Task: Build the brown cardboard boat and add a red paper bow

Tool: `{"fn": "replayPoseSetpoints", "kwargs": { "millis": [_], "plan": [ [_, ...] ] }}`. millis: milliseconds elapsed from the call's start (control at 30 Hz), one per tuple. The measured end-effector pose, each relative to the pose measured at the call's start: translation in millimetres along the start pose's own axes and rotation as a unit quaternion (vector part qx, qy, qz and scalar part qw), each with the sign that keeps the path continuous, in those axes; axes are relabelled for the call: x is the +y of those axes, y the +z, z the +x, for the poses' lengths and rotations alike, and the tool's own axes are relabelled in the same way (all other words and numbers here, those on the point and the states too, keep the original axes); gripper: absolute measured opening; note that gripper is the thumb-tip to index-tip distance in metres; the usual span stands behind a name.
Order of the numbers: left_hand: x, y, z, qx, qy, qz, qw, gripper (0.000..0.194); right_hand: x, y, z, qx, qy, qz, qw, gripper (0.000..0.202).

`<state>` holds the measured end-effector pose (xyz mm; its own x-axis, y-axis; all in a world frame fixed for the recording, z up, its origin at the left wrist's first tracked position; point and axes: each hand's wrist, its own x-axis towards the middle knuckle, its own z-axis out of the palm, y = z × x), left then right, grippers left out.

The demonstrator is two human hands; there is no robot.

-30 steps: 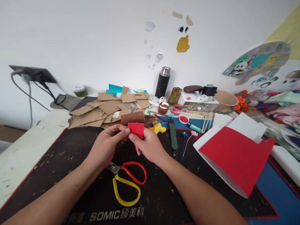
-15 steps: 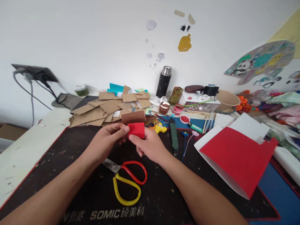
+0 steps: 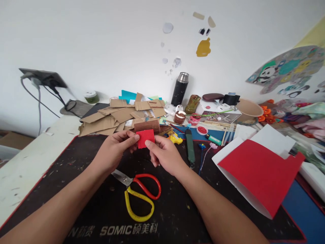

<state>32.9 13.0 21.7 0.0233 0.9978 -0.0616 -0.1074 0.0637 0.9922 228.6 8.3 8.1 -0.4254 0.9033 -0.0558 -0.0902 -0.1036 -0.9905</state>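
Observation:
A small piece of red corrugated paper [image 3: 145, 138] is held up between both hands over the black mat [image 3: 83, 206]. My left hand [image 3: 118, 145] pinches its left edge between thumb and fingers. At its right side, my right hand [image 3: 165, 152] grips it with the thumb on the front face. The fingertips behind the piece are partly hidden. Below the hands lie scissors [image 3: 141, 195] with one red and one yellow handle. Just behind the red piece rests a brown roll [image 3: 147, 126].
Cardboard scraps [image 3: 101, 123] are heaped at the back left. A green utility knife [image 3: 190, 145] and a yellow glue gun [image 3: 175, 138] lie right of the hands. Red card [image 3: 261, 173] covers the right side. A black thermos [image 3: 180, 88] stands by the wall.
My right thumb has shifted on the red corrugated paper, so more of its face shows. The piece looks flatter and slightly tilted. The whole view has moved slightly.

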Motion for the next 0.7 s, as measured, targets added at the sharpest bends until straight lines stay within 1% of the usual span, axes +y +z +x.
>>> {"fn": "replayPoseSetpoints", "kwargs": {
  "millis": [133,300,533,600,700],
  "plan": [
    [0.7,-0.2,0.5,0.005,0.009,0.013,1.000,0.036,0.4,0.4,0.8,0.024,0.007,0.001,1.000,0.044],
    [0.0,-2.2,1.2,0.005,0.036,0.045,0.998,0.035,0.3,0.4,0.6,0.027,0.017,-0.015,0.999,0.044],
    [-2.0,-7.6,2.4,-0.022,0.035,0.051,0.998,0.031,-0.8,0.1,0.3,0.029,0.013,-0.005,0.999,0.045],
    [-2.0,-6.5,2.5,-0.019,0.036,0.046,0.998,0.030,-0.7,0.1,0.1,0.030,0.012,-0.006,0.999,0.045],
    [-0.7,-2.5,2.0,-0.002,0.036,0.028,0.999,0.032,-0.3,0.0,-0.3,0.032,0.006,-0.022,0.999,0.042]
  ]
}}
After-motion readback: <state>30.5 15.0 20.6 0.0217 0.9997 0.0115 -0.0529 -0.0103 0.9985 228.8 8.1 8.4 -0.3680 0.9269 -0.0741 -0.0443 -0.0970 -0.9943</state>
